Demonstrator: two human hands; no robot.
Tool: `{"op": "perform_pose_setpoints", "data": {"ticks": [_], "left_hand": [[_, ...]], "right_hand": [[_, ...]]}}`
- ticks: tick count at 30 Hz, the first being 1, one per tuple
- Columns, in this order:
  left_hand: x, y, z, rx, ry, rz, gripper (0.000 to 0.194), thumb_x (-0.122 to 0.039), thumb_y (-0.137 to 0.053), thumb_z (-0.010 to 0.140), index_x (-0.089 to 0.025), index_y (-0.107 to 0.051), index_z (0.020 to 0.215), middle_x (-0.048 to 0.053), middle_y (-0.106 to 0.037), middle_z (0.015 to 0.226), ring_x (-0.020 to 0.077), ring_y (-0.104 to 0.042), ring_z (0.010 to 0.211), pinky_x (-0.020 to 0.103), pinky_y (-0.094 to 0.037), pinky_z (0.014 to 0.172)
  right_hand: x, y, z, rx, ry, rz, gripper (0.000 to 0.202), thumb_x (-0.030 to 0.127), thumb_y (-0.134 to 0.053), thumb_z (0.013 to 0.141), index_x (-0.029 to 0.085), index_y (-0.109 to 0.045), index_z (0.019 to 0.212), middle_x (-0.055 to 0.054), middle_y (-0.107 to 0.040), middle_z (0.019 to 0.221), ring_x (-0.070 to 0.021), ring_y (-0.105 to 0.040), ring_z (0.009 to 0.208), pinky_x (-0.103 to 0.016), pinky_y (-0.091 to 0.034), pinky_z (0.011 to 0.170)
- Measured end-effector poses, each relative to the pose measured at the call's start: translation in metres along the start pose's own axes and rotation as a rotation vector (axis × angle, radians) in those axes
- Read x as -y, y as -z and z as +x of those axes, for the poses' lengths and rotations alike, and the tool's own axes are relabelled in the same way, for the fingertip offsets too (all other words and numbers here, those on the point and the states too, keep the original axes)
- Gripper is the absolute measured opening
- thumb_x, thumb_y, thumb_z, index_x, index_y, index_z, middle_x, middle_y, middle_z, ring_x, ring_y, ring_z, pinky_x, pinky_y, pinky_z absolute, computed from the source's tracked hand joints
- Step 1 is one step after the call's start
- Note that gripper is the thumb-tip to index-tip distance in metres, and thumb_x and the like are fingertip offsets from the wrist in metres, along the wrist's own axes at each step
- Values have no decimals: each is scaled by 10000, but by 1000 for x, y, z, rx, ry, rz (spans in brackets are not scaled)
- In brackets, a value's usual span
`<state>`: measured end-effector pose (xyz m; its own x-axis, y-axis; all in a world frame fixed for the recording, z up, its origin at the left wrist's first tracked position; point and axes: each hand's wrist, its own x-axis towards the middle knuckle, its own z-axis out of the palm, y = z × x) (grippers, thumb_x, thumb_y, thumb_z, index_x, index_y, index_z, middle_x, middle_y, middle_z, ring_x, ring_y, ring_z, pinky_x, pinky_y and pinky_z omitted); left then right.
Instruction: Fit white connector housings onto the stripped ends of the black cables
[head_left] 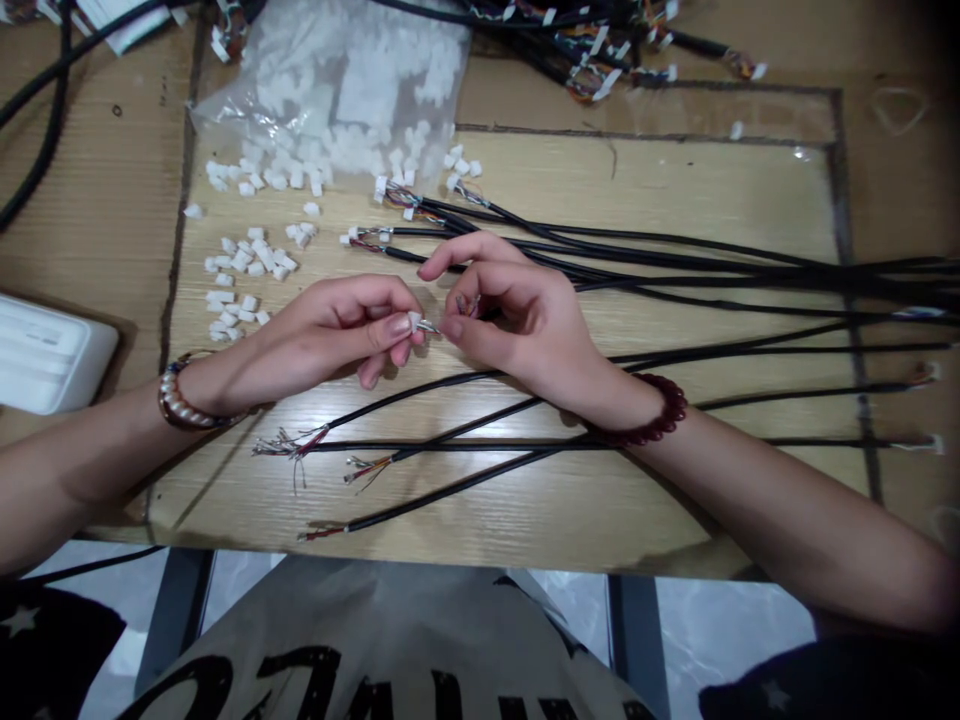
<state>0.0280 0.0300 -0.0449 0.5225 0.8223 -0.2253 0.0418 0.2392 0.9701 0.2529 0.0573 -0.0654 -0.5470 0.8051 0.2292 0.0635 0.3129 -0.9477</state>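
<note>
Between thumb and fingers, my left hand [367, 325] pinches a small white connector housing [414, 321]. Thin wires [429, 327] run from it toward my right hand [517, 310], whose thumb and fingers are closed on them. More wire ends show between the right fingers, and the cable behind them is partly hidden by the hand. Below the hands lie black cables with stripped, fanned wire ends [289, 445]. Above the right hand, other black cables [637, 240] end in white connectors [381, 190].
Loose white housings [255, 255] lie in small piles at the left, below a clear plastic bag [360, 80] full of them. A white box-shaped device [56, 350] sits at the left edge. Bundled cables with connectors [592, 50] lie at the back of the wooden board [712, 190].
</note>
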Motion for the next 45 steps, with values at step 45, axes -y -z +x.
{"op": "perform_pose_setpoints", "data": {"ticks": [45], "left_hand": [[7, 3, 0, 42, -26, -34, 223, -335, -671, 1022, -152, -719, 904, 8, -643, 811, 48, -604, 592, 130, -499, 569]], "right_hand": [[-2, 0, 0, -2, 47, 30, 310, 399, -756, 927, 171, -612, 772, -76, -685, 1140, -106, -513, 763, -269, -404, 639]]}}
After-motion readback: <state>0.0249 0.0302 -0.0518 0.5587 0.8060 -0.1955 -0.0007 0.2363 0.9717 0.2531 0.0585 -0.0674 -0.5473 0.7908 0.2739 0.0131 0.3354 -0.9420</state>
